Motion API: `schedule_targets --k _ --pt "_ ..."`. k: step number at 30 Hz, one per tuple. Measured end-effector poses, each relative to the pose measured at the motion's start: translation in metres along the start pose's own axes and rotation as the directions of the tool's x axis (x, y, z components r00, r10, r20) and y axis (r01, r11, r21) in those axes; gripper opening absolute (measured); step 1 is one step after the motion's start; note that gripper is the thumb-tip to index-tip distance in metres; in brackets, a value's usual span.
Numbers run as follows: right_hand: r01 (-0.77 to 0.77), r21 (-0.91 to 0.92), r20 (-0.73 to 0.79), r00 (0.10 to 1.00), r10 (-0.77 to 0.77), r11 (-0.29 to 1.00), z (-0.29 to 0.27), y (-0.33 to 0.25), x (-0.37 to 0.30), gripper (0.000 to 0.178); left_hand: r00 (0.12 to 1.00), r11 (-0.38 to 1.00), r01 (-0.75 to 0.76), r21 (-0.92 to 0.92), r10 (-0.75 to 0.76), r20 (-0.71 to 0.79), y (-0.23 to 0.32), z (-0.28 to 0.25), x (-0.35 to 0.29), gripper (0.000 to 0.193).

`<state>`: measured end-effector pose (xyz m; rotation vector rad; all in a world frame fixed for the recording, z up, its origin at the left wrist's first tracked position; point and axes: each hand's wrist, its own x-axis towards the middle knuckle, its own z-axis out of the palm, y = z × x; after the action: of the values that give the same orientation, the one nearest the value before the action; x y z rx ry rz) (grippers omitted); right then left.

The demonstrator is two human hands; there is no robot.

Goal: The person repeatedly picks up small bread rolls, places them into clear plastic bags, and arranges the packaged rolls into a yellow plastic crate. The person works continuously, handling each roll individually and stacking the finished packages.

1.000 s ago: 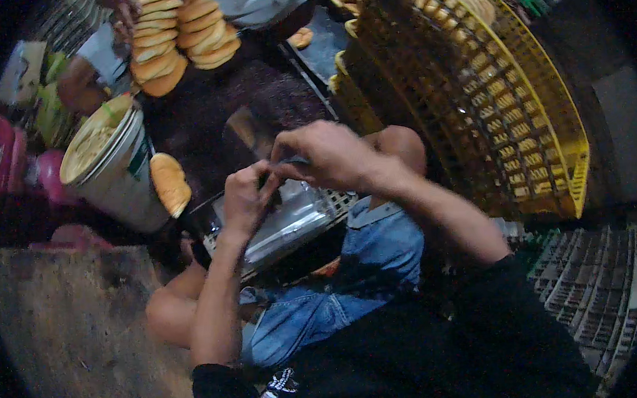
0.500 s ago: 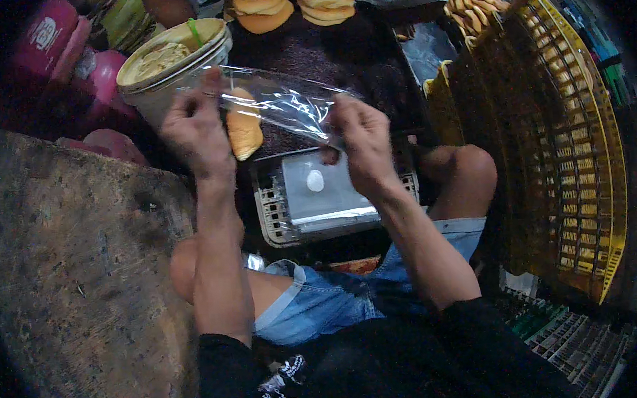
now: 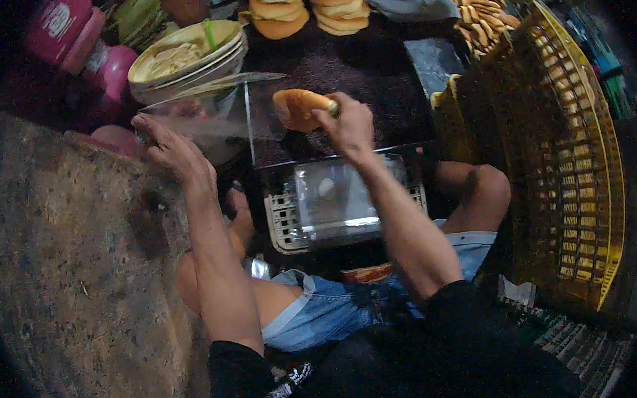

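Note:
A golden bread bun (image 3: 300, 110) is gripped in my right hand (image 3: 350, 126), fingers closed round its right end. It is tilted above the dark tabletop (image 3: 392, 85). My left hand (image 3: 177, 151) holds a clear plastic bag (image 3: 215, 125), blurred and stretched out toward the bun. Whether the bun's left end is inside the bag I cannot tell. Below my hands, a pile of clear plastic bags (image 3: 337, 209) lies on a white plastic basket (image 3: 286, 234) between my legs.
A bucket of pale spread (image 3: 171, 62) with a green handle stands at the left. Two bun stacks (image 3: 278, 12) rise at the back, and more buns (image 3: 478, 14) lie far right. A yellow crate (image 3: 581, 146) stands at the right, a worn brown board (image 3: 89, 271) at the left.
My right hand let go of the bag and picked up the bun from the tabletop. My left hand moved left and slightly down, with the bag.

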<state>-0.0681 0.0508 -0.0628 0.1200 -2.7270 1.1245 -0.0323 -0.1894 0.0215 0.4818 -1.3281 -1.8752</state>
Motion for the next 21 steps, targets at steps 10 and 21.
schedule_targets --k 10,21 --pt "-0.222 0.833 0.152 0.973 0.176 0.507 -0.229 0.022 -0.043 0.063 0.952 0.982 -0.05 0.183 -0.009 0.306 -0.039 0.058 -0.046 0.077" --pt "-0.186 0.872 0.121 0.978 0.17 0.452 -0.231 -0.009 -0.034 0.056 0.849 0.998 -0.068 0.013 0.051 0.525 0.004 0.062 -0.054 0.084"
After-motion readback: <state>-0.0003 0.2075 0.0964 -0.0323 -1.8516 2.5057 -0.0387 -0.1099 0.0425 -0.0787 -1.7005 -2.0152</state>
